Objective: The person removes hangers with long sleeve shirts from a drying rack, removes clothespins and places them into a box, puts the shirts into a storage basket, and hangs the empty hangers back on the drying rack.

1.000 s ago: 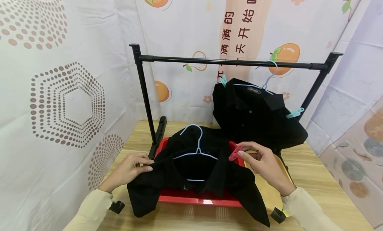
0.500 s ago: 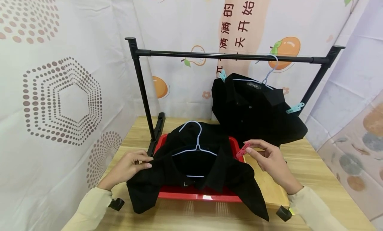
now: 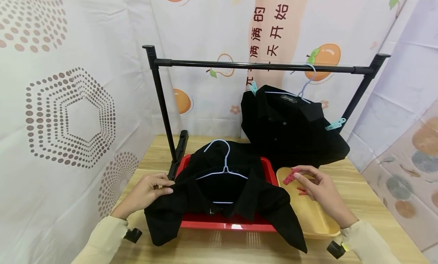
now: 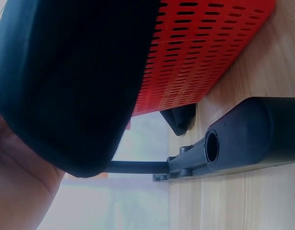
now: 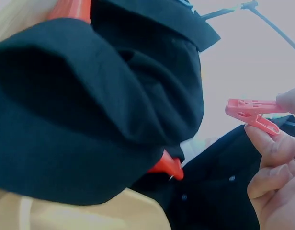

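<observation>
A black shirt (image 3: 219,214) on a pale blue hanger (image 3: 226,167) lies over the red basket (image 3: 226,225), its sleeves draped past the rim. My left hand (image 3: 150,191) pinches the shirt's shoulder on the left between thumb and fingers. In the left wrist view, the dark sleeve (image 4: 75,86) covers most of that hand. Between thumb and fingertips of my right hand (image 3: 321,190) is a pink clothespin (image 3: 291,176), apart from the shirt and above the yellow tray (image 3: 315,222). The right wrist view shows the clothespin (image 5: 253,109) pinched by its handles.
A black rack (image 3: 239,65) spans the back of the table. On its right side hangs another black shirt (image 3: 291,131) with light teal clothespins (image 3: 336,124) at its shoulders. Inside the yellow tray lies a red clothespin (image 3: 302,191), partly behind my right fingers. Printed curtains stand behind.
My right hand has moved right with the pink clothespin, from beside the shirt's right shoulder to over the yellow tray. The left hand keeps its pinch on the shirt.
</observation>
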### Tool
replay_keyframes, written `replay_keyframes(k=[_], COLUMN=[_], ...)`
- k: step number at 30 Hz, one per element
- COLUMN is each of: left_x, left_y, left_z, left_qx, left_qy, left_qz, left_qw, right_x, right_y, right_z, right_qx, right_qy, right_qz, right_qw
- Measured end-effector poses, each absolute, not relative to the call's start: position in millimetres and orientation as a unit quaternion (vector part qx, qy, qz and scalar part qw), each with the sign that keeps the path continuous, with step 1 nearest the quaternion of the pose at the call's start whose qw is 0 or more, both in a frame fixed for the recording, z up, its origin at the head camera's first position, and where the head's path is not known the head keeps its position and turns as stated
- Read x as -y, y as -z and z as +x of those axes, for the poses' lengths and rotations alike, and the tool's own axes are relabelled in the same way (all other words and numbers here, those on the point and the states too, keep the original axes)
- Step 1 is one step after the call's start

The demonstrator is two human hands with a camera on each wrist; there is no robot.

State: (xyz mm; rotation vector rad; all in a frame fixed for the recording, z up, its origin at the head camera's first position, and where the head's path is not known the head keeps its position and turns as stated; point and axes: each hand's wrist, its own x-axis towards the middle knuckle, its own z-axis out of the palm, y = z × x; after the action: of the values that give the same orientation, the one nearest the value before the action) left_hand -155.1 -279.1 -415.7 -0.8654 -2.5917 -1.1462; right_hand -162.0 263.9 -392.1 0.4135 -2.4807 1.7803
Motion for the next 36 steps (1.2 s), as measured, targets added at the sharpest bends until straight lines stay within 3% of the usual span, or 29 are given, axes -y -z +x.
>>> replay_keyframes(k=[15, 31, 36], left_x=[279, 279, 277], left_y=[417, 417, 415], left_z=[-154, -153, -152], left_qx=[0.871, 0.869, 0.866], left_qy=[0.390, 0.395, 0.400], left_qz=[-0.286, -0.286, -0.287], left_qw=[0.086, 0.089, 0.086], right_x=[-296, -310, -312], right_y=[418, 444, 445], right_z=[-161, -164, -165], right_qx=[0.858, 0.921, 0.929], right_qy=[-0.503, -0.298, -0.252], right_qz=[0.104, 0.233, 0.258], right_qw=[0.020, 0.096, 0.081])
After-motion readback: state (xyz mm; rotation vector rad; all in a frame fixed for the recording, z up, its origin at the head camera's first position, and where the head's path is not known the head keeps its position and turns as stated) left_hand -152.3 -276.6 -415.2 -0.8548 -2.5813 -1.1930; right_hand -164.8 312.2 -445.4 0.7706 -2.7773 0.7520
